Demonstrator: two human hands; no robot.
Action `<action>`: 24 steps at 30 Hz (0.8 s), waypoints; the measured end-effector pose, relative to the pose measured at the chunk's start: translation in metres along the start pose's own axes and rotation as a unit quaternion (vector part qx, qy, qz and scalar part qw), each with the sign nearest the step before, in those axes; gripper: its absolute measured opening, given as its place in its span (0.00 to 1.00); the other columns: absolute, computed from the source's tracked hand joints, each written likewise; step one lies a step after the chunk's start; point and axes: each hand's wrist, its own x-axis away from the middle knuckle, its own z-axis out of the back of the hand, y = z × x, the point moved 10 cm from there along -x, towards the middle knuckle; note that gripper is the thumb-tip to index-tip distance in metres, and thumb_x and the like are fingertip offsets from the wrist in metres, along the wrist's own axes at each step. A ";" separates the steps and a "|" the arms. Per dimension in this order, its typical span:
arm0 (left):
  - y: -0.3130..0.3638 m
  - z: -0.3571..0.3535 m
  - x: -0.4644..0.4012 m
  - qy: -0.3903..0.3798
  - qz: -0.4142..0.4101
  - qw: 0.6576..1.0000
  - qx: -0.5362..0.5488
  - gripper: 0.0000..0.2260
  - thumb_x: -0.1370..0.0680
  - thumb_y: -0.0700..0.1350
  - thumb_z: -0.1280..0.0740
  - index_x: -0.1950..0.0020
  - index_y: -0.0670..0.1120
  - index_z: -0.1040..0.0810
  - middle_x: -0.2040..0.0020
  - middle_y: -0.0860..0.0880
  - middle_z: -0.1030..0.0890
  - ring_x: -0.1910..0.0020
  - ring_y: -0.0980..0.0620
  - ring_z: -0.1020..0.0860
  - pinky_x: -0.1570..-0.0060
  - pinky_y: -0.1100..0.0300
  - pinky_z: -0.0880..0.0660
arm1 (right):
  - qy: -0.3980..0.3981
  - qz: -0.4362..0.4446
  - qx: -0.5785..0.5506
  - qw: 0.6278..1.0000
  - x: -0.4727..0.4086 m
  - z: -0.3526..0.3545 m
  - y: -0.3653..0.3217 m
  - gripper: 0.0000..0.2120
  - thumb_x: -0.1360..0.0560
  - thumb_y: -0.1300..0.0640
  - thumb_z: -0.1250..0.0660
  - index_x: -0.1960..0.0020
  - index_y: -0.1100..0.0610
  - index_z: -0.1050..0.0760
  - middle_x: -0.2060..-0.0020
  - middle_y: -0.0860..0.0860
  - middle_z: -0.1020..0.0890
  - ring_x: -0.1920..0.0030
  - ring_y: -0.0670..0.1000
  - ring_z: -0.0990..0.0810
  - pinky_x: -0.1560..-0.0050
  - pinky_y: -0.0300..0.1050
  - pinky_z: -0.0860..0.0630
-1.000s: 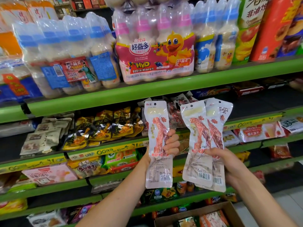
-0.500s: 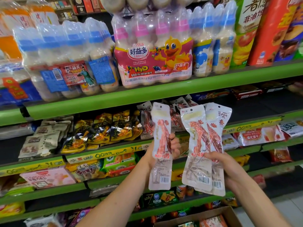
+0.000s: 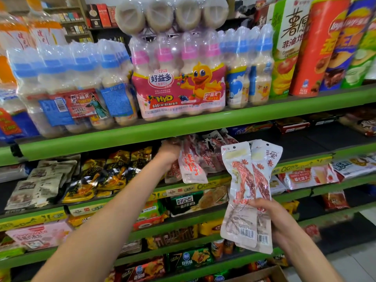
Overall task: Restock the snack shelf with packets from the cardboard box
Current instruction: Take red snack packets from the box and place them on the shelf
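Observation:
My left hand (image 3: 169, 152) reaches into the second shelf just under the green shelf edge (image 3: 142, 131). It grips the top of one long whitish snack packet (image 3: 190, 167) with red meat printed on it, which hangs tilted against a row of like packets (image 3: 211, 153). Its fingertips are partly hidden in the shade of the upper shelf. My right hand (image 3: 270, 217) holds two more of these packets (image 3: 247, 192) upright and fanned out, in front of the shelf to the right. A corner of the cardboard box (image 3: 262, 274) shows at the bottom edge.
Shrink-wrapped drink bottle packs (image 3: 179, 82) and tall crisp tubes (image 3: 317, 47) fill the top shelf. Dark and gold snack bags (image 3: 105, 176) lie left of my left hand. Lower shelves hold more packets. Grey floor (image 3: 358, 257) shows at the lower right.
My left hand has moved up and forward from in front of the shelf into the second shelf, carrying its single packet to the row there. My right hand with its two packets stayed roughly put.

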 end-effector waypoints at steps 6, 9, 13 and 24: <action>-0.015 0.006 -0.035 -0.064 0.038 0.991 -0.107 0.13 0.18 0.38 0.36 0.35 0.34 0.24 0.36 0.35 0.21 0.43 0.43 0.21 0.47 0.50 0.22 | -0.019 0.005 -0.008 1.000 0.003 -0.001 -0.001 0.15 0.38 0.68 0.27 0.51 0.63 0.21 0.58 0.64 0.15 0.60 0.64 0.15 0.62 0.55 0.17; 0.003 -0.001 -0.026 -0.072 -0.043 0.927 -0.366 0.15 0.17 0.45 0.39 0.35 0.39 0.22 0.36 0.38 0.21 0.41 0.42 0.21 0.46 0.55 0.25 | -0.019 0.013 -0.012 1.000 0.006 0.002 -0.004 0.15 0.39 0.64 0.28 0.52 0.63 0.21 0.60 0.63 0.15 0.62 0.63 0.15 0.65 0.54 0.18; 0.001 -0.034 -0.004 -0.139 -0.090 0.862 -0.479 0.21 0.16 0.52 0.43 0.25 0.45 0.30 0.24 0.43 0.30 0.29 0.43 0.28 0.36 0.56 0.30 | -0.009 0.016 -0.019 1.000 0.005 0.005 -0.004 0.12 0.38 0.68 0.27 0.54 0.62 0.20 0.60 0.62 0.15 0.62 0.62 0.15 0.65 0.53 0.18; 0.009 -0.043 0.029 -0.125 -0.081 0.798 -0.584 0.20 0.17 0.56 0.41 0.34 0.43 0.25 0.40 0.43 0.20 0.45 0.45 0.21 0.50 0.54 0.24 | -0.027 0.018 -0.021 0.999 0.003 -0.003 -0.006 0.09 0.36 0.65 0.28 0.55 0.62 0.19 0.60 0.61 0.15 0.62 0.61 0.14 0.66 0.52 0.18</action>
